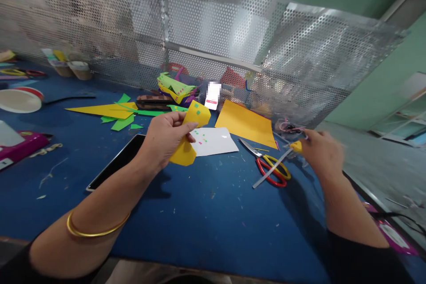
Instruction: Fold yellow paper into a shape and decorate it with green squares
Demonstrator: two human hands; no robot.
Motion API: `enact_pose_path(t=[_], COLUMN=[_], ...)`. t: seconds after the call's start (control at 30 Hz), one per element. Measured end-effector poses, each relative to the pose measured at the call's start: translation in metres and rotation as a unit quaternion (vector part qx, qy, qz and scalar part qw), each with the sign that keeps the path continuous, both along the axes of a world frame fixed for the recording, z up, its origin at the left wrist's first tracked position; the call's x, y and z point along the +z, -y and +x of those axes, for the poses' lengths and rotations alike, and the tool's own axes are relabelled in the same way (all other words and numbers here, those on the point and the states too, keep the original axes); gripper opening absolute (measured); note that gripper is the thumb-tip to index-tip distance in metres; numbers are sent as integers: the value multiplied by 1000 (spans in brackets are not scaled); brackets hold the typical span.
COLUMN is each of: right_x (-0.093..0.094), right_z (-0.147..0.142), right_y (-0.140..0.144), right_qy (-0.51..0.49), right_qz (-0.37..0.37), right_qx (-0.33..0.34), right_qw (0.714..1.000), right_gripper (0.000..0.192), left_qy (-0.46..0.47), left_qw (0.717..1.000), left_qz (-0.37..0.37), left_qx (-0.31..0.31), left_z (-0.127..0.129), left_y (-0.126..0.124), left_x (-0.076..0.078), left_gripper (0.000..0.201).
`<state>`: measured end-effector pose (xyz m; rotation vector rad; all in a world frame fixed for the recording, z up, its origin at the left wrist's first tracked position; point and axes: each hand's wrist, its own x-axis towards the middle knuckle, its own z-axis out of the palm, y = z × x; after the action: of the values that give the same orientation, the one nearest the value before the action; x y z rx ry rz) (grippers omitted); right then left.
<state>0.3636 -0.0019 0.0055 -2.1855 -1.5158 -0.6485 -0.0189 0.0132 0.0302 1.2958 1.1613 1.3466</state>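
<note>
Blue surface [226,217] is a mess of green scraps [123,123], with the left hand [166,135] pinching yellow paper [183,154] near a white card [219,144], probably to steady it, while the right hand [322,153], kinda blurry, has fingers closed round a yellow tool [296,147], scissors [257,153] in the way under its clear stick [271,170].

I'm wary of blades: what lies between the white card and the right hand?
In the head view: scissors, a yellow strip and a translucent stick.
</note>
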Motion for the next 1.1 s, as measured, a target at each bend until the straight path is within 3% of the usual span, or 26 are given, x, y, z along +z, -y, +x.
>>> enact_pose_path(t=[0.07, 0.1, 0.17, 0.23, 0.27, 0.37, 0.6, 0.8, 1.1], right_x=[1, 1, -3, -8, -11, -22, -46, -60, -65], right_z=[-40, -64, -110, -148, -162, -188, -205, -215, -217], right_y=[-2, -4, -10, -22, -29, -60, -119, -122, -124], right_qy=[-68, -116, -183, -194, -197, -199, -233, -250, -247], right_qz=[83, 85, 16, -82, -119, -142, -169, -175, -176], right_qx=[167, 244, 355, 399, 393, 379, 329, 301, 286], right_qw=[980, 959, 917, 893, 890, 892, 899, 904, 909], right_gripper=[24, 22, 18, 15, 12, 11, 8, 4, 9], left_qy=[12, 16, 21, 25, 26, 28, 38, 34, 22], left_qw=[1000, 1000, 999, 999, 998, 998, 999, 999, 999], left_qz=[8, 12, 26, 35, 38, 36, 25, 35, 29], left_qx=[8, 12, 19, 27, 30, 34, 16, -4, -9], left_z=[-1, -2, -4, -5, -6, -6, -5, -4, -3], left_y=[-1, -1, -2, -4, -5, -6, -4, -4, -4], left_x=[1, 1, 1, 1, 0, 0, 0, -4, -7], left_gripper=[24, 23, 23, 23, 23, 20, 19, 23, 23])
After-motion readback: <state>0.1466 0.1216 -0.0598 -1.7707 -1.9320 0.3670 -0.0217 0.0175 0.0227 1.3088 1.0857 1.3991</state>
